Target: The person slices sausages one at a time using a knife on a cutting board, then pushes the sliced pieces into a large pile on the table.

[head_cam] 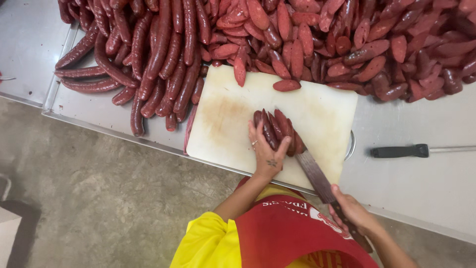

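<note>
My left hand (pixel 267 151) presses down on a small bunch of dark red sausages (pixel 276 126) lying on a white cutting board (pixel 223 124). My right hand (pixel 353 212) grips the dark handle of a large knife (pixel 316 173). The blade's tip rests against the right end of the bunch, where cut slices lean together. One loose slice (pixel 286 85) lies near the board's far edge.
Long whole sausages (pixel 153 54) are heaped at the far left of the steel table (pixel 421 173). A big pile of cut slices (pixel 357 44) fills the far right. A black-handled sharpening steel (pixel 411 150) lies right of the board. Concrete floor (pixel 99 198) lies below.
</note>
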